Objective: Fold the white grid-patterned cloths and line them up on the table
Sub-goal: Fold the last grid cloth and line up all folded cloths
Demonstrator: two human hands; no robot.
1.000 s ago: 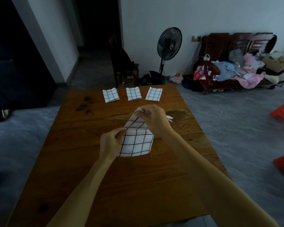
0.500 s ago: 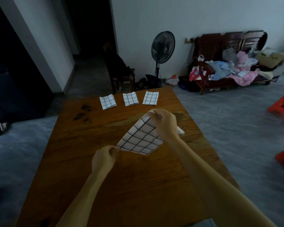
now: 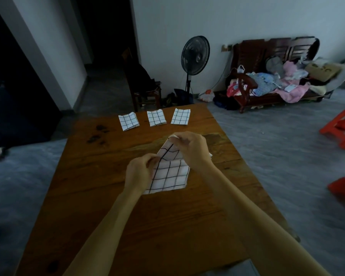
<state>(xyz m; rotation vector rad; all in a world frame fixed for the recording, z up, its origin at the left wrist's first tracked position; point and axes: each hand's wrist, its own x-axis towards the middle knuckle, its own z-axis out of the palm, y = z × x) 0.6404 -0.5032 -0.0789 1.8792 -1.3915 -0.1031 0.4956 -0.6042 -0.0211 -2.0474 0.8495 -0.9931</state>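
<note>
Hands closer now, cloth part-hidden

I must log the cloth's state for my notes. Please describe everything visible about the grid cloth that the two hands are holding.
The held cloth is white, thin-looking fabric with a black grid. It is partly folded above the middle of the wooden table, and its lower edge seems to rest there. The left hand pinches its left edge; the right hand pinches its raised top corner. A fold crosses its middle.
</note>
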